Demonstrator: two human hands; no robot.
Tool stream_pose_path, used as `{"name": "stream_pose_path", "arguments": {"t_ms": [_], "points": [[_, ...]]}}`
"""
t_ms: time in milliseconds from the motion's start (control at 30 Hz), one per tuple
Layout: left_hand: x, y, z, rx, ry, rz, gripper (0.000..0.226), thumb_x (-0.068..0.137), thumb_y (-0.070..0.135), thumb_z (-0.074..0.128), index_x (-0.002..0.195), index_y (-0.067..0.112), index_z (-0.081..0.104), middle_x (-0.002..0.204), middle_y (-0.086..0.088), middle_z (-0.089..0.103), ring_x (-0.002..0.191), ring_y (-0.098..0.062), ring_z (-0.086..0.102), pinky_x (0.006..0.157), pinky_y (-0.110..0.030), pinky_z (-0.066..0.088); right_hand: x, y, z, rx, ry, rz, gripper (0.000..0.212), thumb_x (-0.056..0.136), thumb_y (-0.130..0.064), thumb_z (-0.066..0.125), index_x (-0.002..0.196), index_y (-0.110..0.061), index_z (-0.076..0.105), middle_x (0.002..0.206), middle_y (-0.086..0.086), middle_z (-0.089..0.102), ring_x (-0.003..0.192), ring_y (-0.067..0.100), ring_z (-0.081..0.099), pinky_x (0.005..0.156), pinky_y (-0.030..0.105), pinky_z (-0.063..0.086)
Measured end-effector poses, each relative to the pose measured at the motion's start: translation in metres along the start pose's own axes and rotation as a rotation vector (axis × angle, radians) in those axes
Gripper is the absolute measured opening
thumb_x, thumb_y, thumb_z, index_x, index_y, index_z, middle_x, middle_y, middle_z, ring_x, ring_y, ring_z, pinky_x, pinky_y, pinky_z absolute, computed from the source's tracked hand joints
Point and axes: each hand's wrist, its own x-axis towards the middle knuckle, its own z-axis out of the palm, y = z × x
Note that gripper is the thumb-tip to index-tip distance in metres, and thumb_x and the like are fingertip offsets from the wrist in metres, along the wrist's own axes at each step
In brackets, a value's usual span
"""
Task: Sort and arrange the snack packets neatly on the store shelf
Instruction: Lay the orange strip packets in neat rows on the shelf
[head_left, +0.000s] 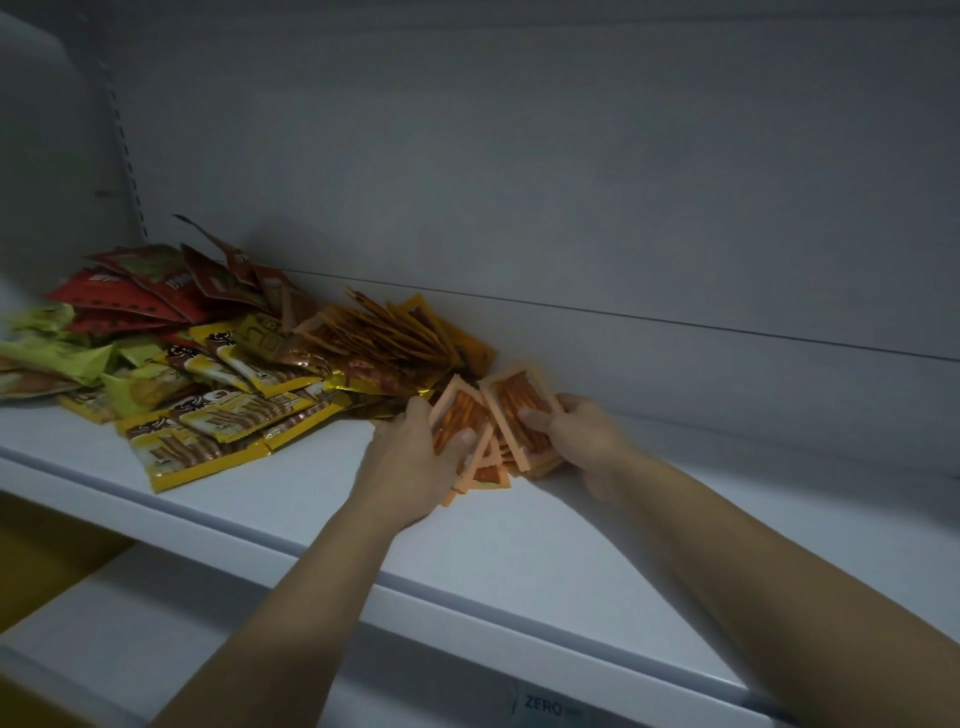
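On the white shelf (597, 525) my left hand (410, 462) grips a small stack of orange see-through snack packets (457, 421), thumb across the front. Right beside it, my right hand (576, 431) holds a second stack of the same orange packets (519, 410), thumb pressed on the top one. The two stacks touch and rest on the shelf near the back wall. A few more orange packets (485, 475) lie flat under them.
Left of my hands lies a mixed heap: fanned orange-yellow packets (395, 332), yellow packets (223, 415), red packets (156, 291) and green packets (57, 353). The shelf's front rail (467, 618) carries a ZERO label (543, 705). The back wall (571, 182) rises behind.
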Motion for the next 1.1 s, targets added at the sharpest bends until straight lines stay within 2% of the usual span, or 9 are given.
{"name": "stream_pose_path", "arguments": {"t_ms": [167, 367, 500, 633, 733, 833, 967, 1033, 1100], "points": [[-0.003, 0.005, -0.001, -0.053, -0.117, 0.059, 0.041, 0.094, 0.055, 0.054, 0.12, 0.027, 0.038, 0.117, 0.004, 0.057, 0.108, -0.021, 0.058, 0.088, -0.046, 0.055, 0.001, -0.002, -0.003, -0.038, 0.049, -0.058, 0.014, 0.093, -0.022, 0.068, 0.102, -0.012, 0.065, 0.083, 0.007, 0.072, 0.065, 0.019, 0.07, 0.049, 0.025, 0.054], [-0.005, 0.005, -0.005, -0.174, -0.188, 0.097, 0.039, 0.093, 0.04, 0.064, 0.12, 0.03, 0.037, 0.111, 0.014, 0.055, 0.106, -0.012, 0.057, 0.084, -0.031, 0.053, 0.002, -0.001, 0.0, -0.191, 0.101, -0.27, 0.015, 0.091, -0.024, 0.07, 0.084, -0.027, 0.056, 0.082, -0.007, 0.066, 0.071, 0.007, 0.064, 0.05, 0.013, 0.046], [-0.008, 0.003, -0.006, -0.232, -0.23, 0.112, 0.045, 0.089, 0.035, 0.071, 0.12, 0.033, 0.038, 0.107, 0.023, 0.052, 0.1, -0.006, 0.057, 0.078, -0.026, 0.054, -0.002, 0.001, -0.001, 0.042, -0.032, -0.135, 0.018, 0.094, -0.024, 0.067, 0.109, -0.02, 0.058, 0.099, 0.003, 0.071, 0.084, 0.017, 0.07, 0.068, 0.029, 0.059], [-0.008, 0.004, -0.008, -0.298, -0.224, 0.089, 0.045, 0.088, 0.034, 0.072, 0.119, 0.033, 0.039, 0.108, 0.02, 0.053, 0.099, -0.005, 0.057, 0.076, -0.024, 0.053, -0.006, 0.002, -0.003, 0.244, -0.217, 0.011, 0.035, 0.092, -0.016, 0.068, 0.124, -0.018, 0.054, 0.112, 0.016, 0.07, 0.097, 0.037, 0.07, 0.082, 0.06, 0.056], [-0.009, 0.007, -0.009, -0.334, -0.243, 0.075, 0.048, 0.091, 0.032, 0.069, 0.124, 0.032, 0.035, 0.113, 0.013, 0.054, 0.105, -0.01, 0.059, 0.088, -0.034, 0.056, -0.007, 0.003, 0.0, 0.233, -0.27, -0.038, 0.045, 0.088, -0.012, 0.072, 0.128, -0.018, 0.053, 0.115, 0.015, 0.07, 0.1, 0.037, 0.07, 0.086, 0.061, 0.055], [-0.009, 0.009, -0.009, -0.335, -0.261, 0.087, 0.058, 0.092, 0.03, 0.068, 0.132, 0.035, 0.026, 0.125, 0.009, 0.05, 0.117, -0.016, 0.056, 0.097, -0.042, 0.054, -0.009, 0.002, 0.002, 0.181, -0.248, -0.133, 0.047, 0.084, -0.011, 0.075, 0.122, -0.024, 0.051, 0.113, 0.007, 0.069, 0.099, 0.03, 0.07, 0.086, 0.054, 0.057], [-0.007, 0.006, -0.011, -0.536, -0.225, 0.067, 0.09, 0.081, 0.019, 0.08, 0.143, 0.04, 0.018, 0.131, 0.011, 0.047, 0.125, -0.017, 0.051, 0.085, -0.026, 0.056, -0.009, -0.001, 0.0, 0.184, -0.33, -0.167, 0.035, 0.083, -0.01, 0.074, 0.116, -0.016, 0.063, 0.106, 0.01, 0.074, 0.097, 0.031, 0.071, 0.084, 0.052, 0.057], [-0.006, 0.005, -0.014, -0.655, -0.187, 0.0, 0.116, 0.072, 0.012, 0.087, 0.152, 0.039, 0.007, 0.14, 0.004, 0.044, 0.129, -0.022, 0.048, 0.093, -0.036, 0.054, -0.009, -0.003, -0.002, 0.155, -0.378, -0.162, 0.028, 0.082, -0.009, 0.075, 0.109, -0.014, 0.068, 0.104, 0.01, 0.075, 0.096, 0.03, 0.072, 0.081, 0.048, 0.058], [-0.005, 0.003, -0.016, -0.738, -0.181, -0.048, 0.124, 0.067, 0.007, 0.09, 0.154, 0.037, 0.007, 0.143, -0.002, 0.045, 0.131, -0.026, 0.048, 0.102, -0.05, 0.049, -0.011, -0.005, -0.002, 0.132, -0.448, -0.129, 0.028, 0.078, -0.012, 0.077, 0.105, -0.014, 0.07, 0.104, 0.01, 0.075, 0.093, 0.028, 0.073, 0.075, 0.042, 0.059]]}}
